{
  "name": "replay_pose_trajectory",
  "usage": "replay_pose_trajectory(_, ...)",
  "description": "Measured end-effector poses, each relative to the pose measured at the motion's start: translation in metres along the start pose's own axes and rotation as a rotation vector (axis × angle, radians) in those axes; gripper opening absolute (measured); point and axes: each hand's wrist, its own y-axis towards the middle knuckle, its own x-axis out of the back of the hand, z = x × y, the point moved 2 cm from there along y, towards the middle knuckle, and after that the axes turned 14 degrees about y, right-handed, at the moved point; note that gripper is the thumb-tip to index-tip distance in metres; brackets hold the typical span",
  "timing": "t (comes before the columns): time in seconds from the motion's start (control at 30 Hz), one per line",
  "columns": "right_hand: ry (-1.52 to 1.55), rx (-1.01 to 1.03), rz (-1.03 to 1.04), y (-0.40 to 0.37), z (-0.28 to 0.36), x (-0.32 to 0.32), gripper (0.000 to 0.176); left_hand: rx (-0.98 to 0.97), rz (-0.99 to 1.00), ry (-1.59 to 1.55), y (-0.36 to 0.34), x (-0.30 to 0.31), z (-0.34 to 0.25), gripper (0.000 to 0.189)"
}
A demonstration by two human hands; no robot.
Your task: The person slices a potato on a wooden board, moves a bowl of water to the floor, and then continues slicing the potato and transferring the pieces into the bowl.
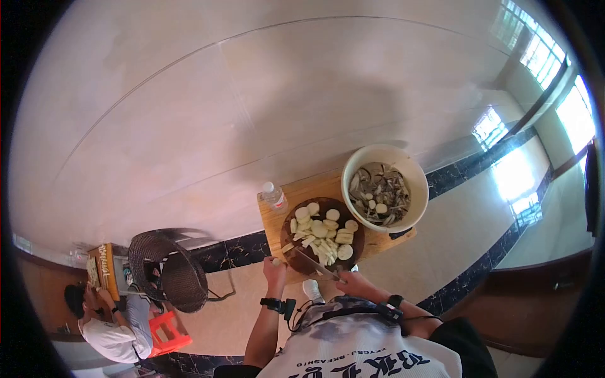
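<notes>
My right hand [345, 283] is closed round the handle of a knife [315, 263], whose blade lies over the near part of a round dark chopping board [358, 249]. At the board's near left edge, my left hand [275, 267] has its fingers closed on a small pale piece. Pale round slices [319, 228] and cut strips [326, 253] are spread over the board. The board rests on a wooden table [271, 228]. A clear bottle [275, 196] with a white cap stands beside the board at the upper left.
A large white basin [417, 183] with cut pieces in liquid stands on the table's right part. At the left are dark woven baskets [183, 283], an orange stool [165, 334] and another person [120, 340] working at a small wooden table [108, 271]. A tiled wall rises behind.
</notes>
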Motion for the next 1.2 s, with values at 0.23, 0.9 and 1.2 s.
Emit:
replay_pose_trajectory(0.23,-0.005,0.032,0.045,0.016,-0.012,-0.029,0.033,0.041,0.028,-0.025,-0.028,0.025,0.007,0.039)
replay_pose_trajectory(0.9,-0.059,0.047,-0.142,0.011,-0.005,-0.015,0.025,-0.034,0.248,-0.021,-0.037,-0.011,-0.044,0.034)
replay_pose_trajectory(1.2,-0.028,0.088,-0.128,0.004,0.018,-0.003,0.025,-0.327,0.136,0.150,-0.037,-0.024,-0.037,0.031)
